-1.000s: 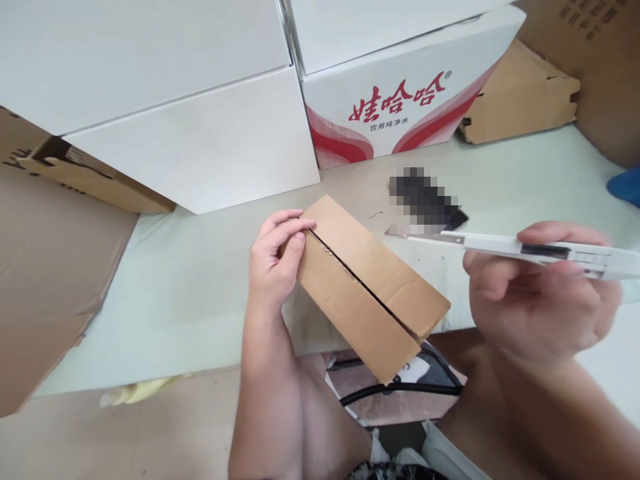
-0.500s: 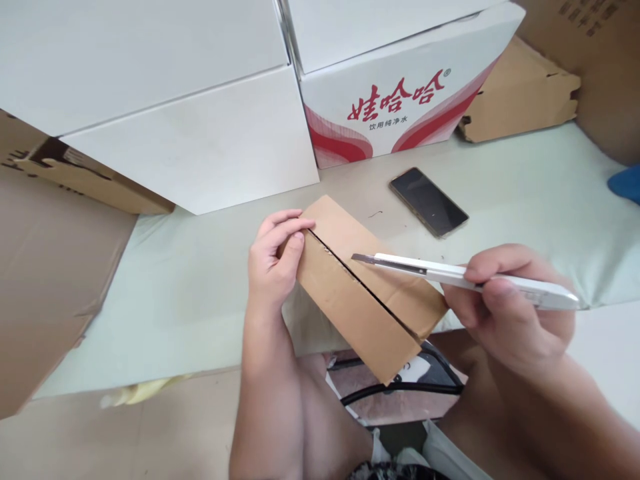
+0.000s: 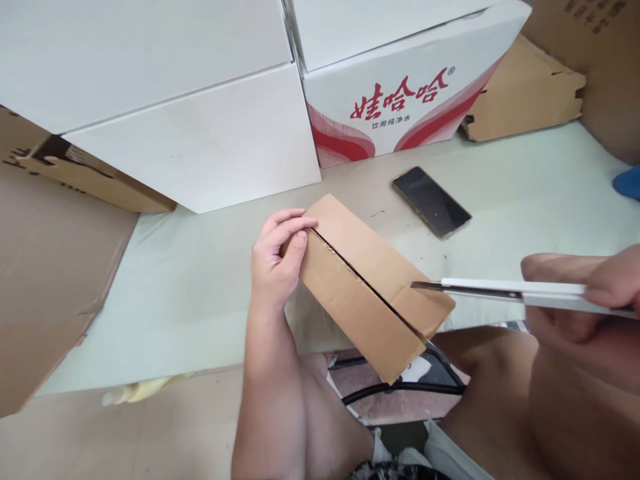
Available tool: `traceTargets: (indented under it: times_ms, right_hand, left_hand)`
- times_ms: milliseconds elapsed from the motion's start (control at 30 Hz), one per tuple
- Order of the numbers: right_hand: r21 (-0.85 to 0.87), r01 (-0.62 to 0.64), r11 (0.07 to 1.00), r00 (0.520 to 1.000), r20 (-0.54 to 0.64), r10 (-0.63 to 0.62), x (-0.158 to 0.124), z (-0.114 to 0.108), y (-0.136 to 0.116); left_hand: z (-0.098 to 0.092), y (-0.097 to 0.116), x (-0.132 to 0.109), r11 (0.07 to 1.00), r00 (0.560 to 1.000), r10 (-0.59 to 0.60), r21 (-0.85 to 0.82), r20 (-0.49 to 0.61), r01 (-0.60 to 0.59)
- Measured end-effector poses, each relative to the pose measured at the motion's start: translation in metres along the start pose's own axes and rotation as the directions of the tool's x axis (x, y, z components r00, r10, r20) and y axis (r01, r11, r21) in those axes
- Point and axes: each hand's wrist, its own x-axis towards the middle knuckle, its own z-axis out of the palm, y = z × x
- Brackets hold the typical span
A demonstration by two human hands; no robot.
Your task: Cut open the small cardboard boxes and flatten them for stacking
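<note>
A small brown cardboard box [image 3: 350, 303] lies slantwise at the near edge of a pale green table [image 3: 200, 293], its top seam slit open along its length. My left hand [image 3: 275, 263] is closed round the box's far left end, fingers curled over the top. My right hand [image 3: 585, 293] is closed on a white utility knife [image 3: 505, 291]. The knife lies level, its blade tip over the box's right end.
Two big white cartons [image 3: 165, 100] and a white carton with red print [image 3: 400, 87] stand at the back. A dark phone [image 3: 431, 201] lies face up right of centre. Brown cardboard sheets [image 3: 45, 267] lie at the left and at the back right [image 3: 525, 93].
My right hand has drawn the knife back to the right, so the blade tip went from the seam's middle to the box's right end. The left hand has kept its hold.
</note>
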Motion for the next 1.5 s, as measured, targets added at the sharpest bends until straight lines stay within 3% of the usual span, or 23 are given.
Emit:
traceTargets:
  times_ms: [133, 300, 700, 900, 1133, 1500]
  right_hand:
    - [-0.008, 0.038, 0.999, 0.998, -0.046, -0.039, 0.004, -0.001, 0.006]
    - [0.052, 0.031, 0.998, 0.999, 0.014, -0.032, 0.007, 0.001, 0.013]
    - [0.039, 0.046, 0.998, 0.998, 0.032, -0.047, 0.004, 0.015, 0.013]
    - [-0.026, 0.035, 0.999, 0.999, 0.005, -0.035, 0.001, 0.016, 0.016]
    - [0.021, 0.062, 0.998, 0.994, 0.093, -0.063, 0.003, 0.017, 0.02]
    - [0.032, 0.067, 0.997, 0.993, 0.092, -0.069, 0.005, 0.017, 0.023]
  left_hand:
    - [0.001, 0.0, 0.0, 1.0, 1.0, 0.009, -0.029, -0.017, -0.01]
    - [0.0, -0.003, 0.0, 1.0, 1.0, 0.001, 0.01, -0.001, -0.001]
    - [0.001, -0.002, -0.002, 1.0, 1.0, 0.001, -0.013, -0.008, -0.001]
    - [0.002, -0.002, -0.002, 0.999, 1.0, -0.018, -0.032, -0.024, 0.017]
    - [0.003, -0.003, -0.002, 0.998, 0.999, -0.015, -0.061, -0.045, 0.012]
    - [0.006, -0.005, -0.001, 0.997, 0.997, -0.011, -0.079, -0.083, 0.004]
